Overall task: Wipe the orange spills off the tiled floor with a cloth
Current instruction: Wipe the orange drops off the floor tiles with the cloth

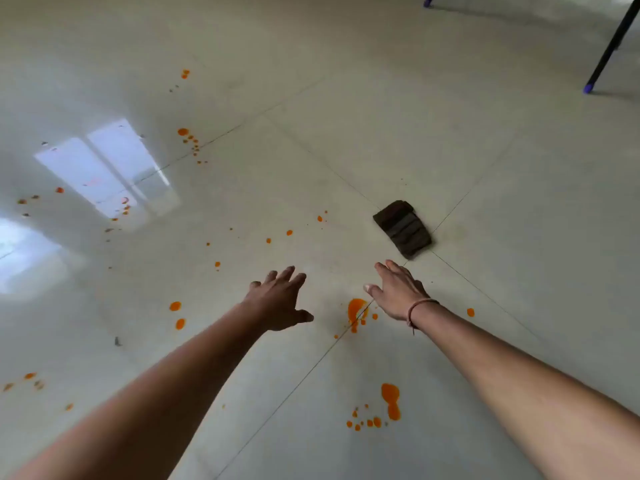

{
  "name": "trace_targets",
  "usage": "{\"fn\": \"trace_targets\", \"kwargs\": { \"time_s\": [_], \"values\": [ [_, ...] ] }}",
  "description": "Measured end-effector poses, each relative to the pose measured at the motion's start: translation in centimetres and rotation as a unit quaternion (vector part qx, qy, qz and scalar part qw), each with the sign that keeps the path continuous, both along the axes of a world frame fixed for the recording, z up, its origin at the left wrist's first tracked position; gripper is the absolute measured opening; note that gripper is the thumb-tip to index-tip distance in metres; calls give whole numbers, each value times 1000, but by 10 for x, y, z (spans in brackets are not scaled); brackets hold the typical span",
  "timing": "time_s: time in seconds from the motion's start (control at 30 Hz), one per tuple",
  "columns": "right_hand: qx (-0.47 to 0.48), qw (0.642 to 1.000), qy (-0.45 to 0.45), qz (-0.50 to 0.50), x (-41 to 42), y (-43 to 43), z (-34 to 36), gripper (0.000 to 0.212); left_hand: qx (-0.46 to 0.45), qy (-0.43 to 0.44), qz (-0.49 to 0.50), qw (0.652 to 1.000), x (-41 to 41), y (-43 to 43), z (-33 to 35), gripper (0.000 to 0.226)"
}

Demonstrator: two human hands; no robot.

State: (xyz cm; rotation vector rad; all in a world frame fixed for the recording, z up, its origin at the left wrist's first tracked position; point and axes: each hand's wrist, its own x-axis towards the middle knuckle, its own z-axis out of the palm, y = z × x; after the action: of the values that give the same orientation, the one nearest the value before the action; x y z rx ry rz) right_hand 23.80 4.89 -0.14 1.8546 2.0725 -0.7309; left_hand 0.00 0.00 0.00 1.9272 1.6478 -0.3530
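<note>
Head view: left hand (280, 301), right hand (400, 292) hovering outstretched, fingers spread, gripping nothing. Cloth (403, 228) lying on tiled floor (346, 150), 1 o'clock off right fingertips (379, 266), long axis running 11-to-5; right hand nearer.

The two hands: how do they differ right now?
The right hand has a cord band at its wrist; the left hand has none. The right hand is nearer the dark cloth; the left hand is farther away. Both are open, holding nothing.
</note>
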Motion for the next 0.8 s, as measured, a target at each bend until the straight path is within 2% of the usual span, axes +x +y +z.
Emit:
{"fn": "trace_targets", "kwargs": {
  "time_s": [0.13, 0.27, 0.4, 0.5, 0.6, 0.7, 0.8],
  "values": [
    [53, 998, -34, -18, 8, 50, -49, 63, -62, -2, 42, 997, 10, 29, -48, 112],
    [91, 993, -55, -58, 29, 89, -88, 68, -92, 62, 12, 994, 26, 31, -72, 140],
    [141, 988, -54, -36, 31, 84, -83, 60, -96, 52, 28, 994, 30, 31, -68, 141],
    [142, 987, -35, 61, 35, 39, -70, 50, -99, 40, 36, 994, 28, 31, -67, 140],
    [149, 975, -53, 154, 51, 23, -63, 51, -96, 36, 41, 994, 27, 30, -66, 140],
    [162, 972, -56, 163, 49, 45, -75, 54, -90, 31, 51, 994, 26, 30, -68, 139],
    [154, 980, -6, 124, 43, 46, -93, 53, -84, 32, 51, 995, 25, 31, -70, 138]
  ]
}}
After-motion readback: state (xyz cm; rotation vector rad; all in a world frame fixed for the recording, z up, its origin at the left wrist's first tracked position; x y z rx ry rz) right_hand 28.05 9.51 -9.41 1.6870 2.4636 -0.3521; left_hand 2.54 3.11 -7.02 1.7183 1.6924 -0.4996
